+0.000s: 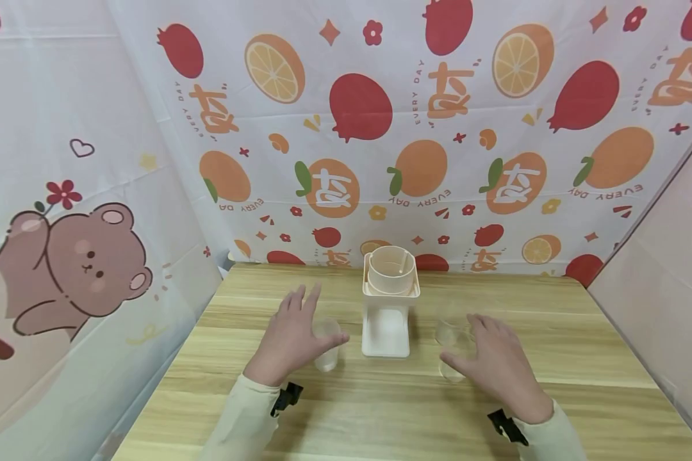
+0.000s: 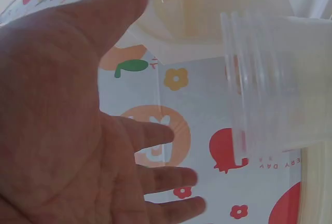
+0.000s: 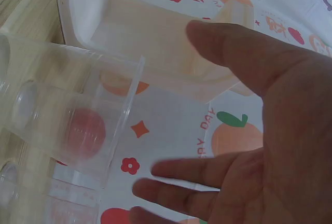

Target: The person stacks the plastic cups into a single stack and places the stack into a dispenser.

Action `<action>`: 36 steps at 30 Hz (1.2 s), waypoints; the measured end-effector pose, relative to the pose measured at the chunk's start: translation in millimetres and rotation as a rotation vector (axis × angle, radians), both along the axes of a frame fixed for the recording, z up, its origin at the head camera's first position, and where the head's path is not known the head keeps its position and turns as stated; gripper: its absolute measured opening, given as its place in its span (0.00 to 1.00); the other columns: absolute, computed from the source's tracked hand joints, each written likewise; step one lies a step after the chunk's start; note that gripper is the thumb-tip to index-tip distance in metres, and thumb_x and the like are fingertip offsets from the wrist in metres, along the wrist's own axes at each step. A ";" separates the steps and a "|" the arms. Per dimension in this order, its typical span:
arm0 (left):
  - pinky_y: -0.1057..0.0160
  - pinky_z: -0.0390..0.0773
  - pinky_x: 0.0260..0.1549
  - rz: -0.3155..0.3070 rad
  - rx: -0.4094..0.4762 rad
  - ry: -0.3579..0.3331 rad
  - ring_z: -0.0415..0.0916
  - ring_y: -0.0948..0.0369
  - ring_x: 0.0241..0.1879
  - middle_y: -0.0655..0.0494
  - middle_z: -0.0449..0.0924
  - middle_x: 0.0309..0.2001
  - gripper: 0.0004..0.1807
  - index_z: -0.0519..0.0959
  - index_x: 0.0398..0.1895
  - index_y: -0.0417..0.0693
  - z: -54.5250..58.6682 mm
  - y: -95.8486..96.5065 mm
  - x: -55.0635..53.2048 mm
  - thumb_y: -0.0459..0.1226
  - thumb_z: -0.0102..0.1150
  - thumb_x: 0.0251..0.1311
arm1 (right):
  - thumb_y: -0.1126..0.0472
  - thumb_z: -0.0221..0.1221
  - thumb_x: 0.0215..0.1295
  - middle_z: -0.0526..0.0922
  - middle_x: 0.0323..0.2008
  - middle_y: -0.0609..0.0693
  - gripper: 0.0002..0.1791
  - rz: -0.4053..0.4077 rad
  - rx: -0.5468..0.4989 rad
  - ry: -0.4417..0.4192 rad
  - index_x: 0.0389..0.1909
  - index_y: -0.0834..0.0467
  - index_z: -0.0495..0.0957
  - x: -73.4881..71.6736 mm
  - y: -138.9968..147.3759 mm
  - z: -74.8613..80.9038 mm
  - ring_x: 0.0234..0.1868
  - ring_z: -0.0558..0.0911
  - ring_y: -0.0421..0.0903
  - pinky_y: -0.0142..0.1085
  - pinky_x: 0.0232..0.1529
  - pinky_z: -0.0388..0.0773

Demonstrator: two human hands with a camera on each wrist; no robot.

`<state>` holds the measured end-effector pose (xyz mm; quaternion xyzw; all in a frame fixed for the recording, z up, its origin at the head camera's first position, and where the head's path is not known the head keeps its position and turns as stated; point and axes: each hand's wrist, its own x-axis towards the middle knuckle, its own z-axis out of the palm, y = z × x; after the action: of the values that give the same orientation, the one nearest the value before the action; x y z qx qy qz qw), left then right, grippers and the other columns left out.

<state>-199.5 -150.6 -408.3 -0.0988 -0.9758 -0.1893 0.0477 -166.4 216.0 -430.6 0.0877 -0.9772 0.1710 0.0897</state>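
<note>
Head view | we see left hand [image 1: 293, 343] spread beside translucent stacked plastic cups [image 1: 326, 362] | right hand [image 1: 497, 362] spread beside clear cylindrical plastic cups [image 1: 453, 340]

Left hand [image 1: 294, 342] — thumb spread, beside a translucent cup [image 1: 326, 363]. Right hand [image 1: 498, 362] — thumb spread, beside at least one clear cup [image 1: 453, 339]. Between the hands, farther out: cream stand [image 1: 390, 302], upright.

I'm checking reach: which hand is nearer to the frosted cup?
Left. The left hand is close beside the frosted cup; the right hand is farther, beyond the white stand, near the clear cups.
</note>
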 end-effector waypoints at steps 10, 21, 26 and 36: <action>0.46 0.81 0.44 -0.017 -0.042 -0.089 0.80 0.48 0.48 0.45 0.81 0.55 0.51 0.79 0.64 0.44 5.4 2.1 7.0 0.67 0.77 0.40 | 0.41 0.72 0.58 0.79 0.60 0.67 0.42 0.031 0.049 -0.005 0.63 0.68 0.76 3.0 -0.5 -1.8 0.62 0.76 0.70 0.67 0.64 0.65; 0.49 0.81 0.44 -0.043 -0.023 -0.152 0.81 0.56 0.44 0.49 0.84 0.53 0.39 0.81 0.59 0.46 8.3 0.9 8.0 0.52 0.83 0.44 | 0.48 0.72 0.56 0.80 0.58 0.66 0.37 0.040 0.060 0.026 0.63 0.65 0.77 2.5 -0.3 -6.7 0.61 0.76 0.68 0.68 0.65 0.62; 0.48 0.81 0.46 -0.052 -0.013 -0.169 0.82 0.55 0.47 0.50 0.84 0.54 0.39 0.81 0.59 0.47 6.4 1.0 8.1 0.52 0.83 0.44 | 0.50 0.71 0.56 0.81 0.58 0.67 0.37 0.044 0.055 0.021 0.63 0.67 0.77 3.8 -0.4 -6.8 0.61 0.75 0.69 0.70 0.66 0.59; 0.48 0.82 0.45 -0.070 -0.001 -0.178 0.82 0.54 0.47 0.51 0.84 0.51 0.39 0.81 0.59 0.47 9.3 4.1 11.3 0.51 0.84 0.43 | 0.52 0.71 0.57 0.81 0.58 0.67 0.36 0.045 0.062 0.006 0.63 0.68 0.76 4.2 -1.1 -6.1 0.62 0.75 0.69 0.70 0.66 0.58</action>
<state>-188.3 -146.5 -399.0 -0.1156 -0.9722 -0.1984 -0.0457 -162.3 214.9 -436.7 0.1130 -0.9796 0.1422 0.0861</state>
